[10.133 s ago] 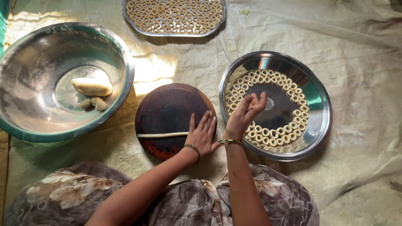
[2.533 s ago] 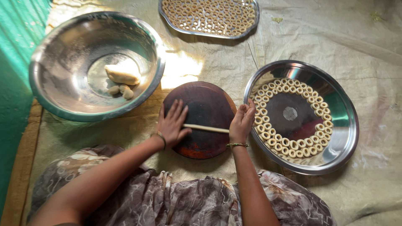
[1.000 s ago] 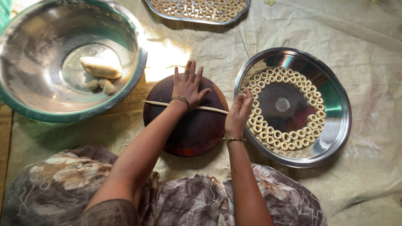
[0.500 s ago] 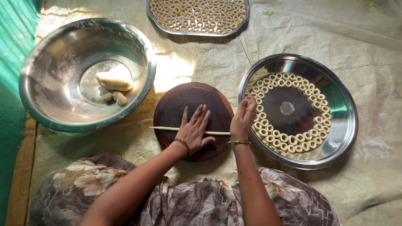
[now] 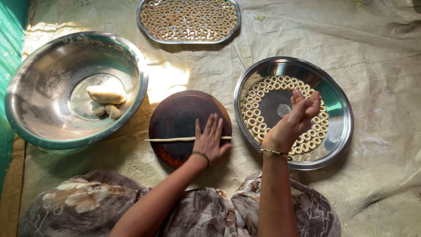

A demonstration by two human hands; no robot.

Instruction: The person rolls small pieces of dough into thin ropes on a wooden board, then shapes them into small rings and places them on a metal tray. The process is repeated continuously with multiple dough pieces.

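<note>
- Pale dough rope (image 5: 175, 139) lies across your dark round board (image 5: 184, 118); your left hand (image 5: 211, 141) presses it, fingers flat and released.
- Your right hand (image 5: 294, 120) hovers over the steel plate (image 5: 340, 131) of dough rings (image 5: 258, 127), fingers loosely curled, grasping nothing visible.

At your upper left sits a big steel bowl (image 5: 26, 105) holding dough lumps (image 5: 106, 95). A rectangular tray (image 5: 147, 30) of dough rings lies ahead on the pale sheet (image 5: 377, 66).
</note>
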